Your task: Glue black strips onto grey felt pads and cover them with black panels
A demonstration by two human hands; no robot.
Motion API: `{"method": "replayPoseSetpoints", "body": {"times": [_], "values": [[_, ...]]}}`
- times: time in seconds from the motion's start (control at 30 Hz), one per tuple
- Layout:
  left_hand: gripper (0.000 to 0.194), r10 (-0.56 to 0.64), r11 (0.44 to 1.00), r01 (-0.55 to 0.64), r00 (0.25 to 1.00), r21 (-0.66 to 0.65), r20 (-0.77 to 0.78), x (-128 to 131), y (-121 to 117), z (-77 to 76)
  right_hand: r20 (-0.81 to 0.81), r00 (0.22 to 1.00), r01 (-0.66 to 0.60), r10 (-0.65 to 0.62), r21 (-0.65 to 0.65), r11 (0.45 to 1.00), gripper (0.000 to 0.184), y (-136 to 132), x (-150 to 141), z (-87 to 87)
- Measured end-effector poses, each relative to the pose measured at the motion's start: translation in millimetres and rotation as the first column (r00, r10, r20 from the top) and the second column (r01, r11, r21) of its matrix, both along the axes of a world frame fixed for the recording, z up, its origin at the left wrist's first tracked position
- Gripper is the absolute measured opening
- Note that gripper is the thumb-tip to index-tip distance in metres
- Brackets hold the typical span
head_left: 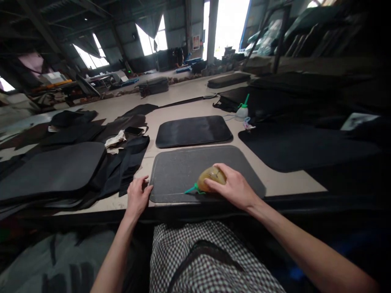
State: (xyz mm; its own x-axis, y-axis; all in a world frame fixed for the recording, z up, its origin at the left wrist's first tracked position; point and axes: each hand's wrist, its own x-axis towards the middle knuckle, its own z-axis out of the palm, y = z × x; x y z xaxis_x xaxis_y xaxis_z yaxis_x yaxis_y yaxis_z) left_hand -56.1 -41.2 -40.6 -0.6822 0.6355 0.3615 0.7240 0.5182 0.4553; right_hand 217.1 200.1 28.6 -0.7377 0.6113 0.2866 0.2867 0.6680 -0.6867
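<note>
My right hand is wrapped round a squeeze bottle of yellowish liquid, tilted on its side. Its green nozzle points left, with the tip at the near edge of a dark grey rounded panel. A pale line runs along the panel's border. At the panel's near left corner rests my left hand, fingers bent and apart, thumb against the edge, holding nothing. Just beyond lies a second, black rounded panel with a glossy surface.
Stacked dark panels and black scraps lie to the left, with a phone and a crumpled white cloth. On the right are another black panel and a white bottle with a green nozzle. The table's front edge runs before my checked apron.
</note>
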Motion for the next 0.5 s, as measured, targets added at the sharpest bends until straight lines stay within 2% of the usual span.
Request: {"method": "replayPoseSetpoints", "body": {"times": [0.27, 0.4, 0.5], "values": [[0.05, -0.009, 1.0, 0.009, 0.999, -0.016, 0.049, -14, -6, -16.3, 0.09, 0.983, 0.169, -0.162, -0.081, 0.982, 0.042, 57, 93, 9.3], [0.061, -0.01, 0.999, 0.012, 0.999, -0.034, 0.049, -23, -8, -23.4, 0.186, 0.949, 0.284, -0.253, -0.167, 0.944, 0.052, 81, 143, 12.3], [0.065, -0.005, 0.999, 0.006, 1.0, -0.034, 0.028, -27, -8, -24.9, 0.172, 0.944, 0.319, -0.282, -0.254, 0.913, 0.052, 99, 179, 9.1]]}}
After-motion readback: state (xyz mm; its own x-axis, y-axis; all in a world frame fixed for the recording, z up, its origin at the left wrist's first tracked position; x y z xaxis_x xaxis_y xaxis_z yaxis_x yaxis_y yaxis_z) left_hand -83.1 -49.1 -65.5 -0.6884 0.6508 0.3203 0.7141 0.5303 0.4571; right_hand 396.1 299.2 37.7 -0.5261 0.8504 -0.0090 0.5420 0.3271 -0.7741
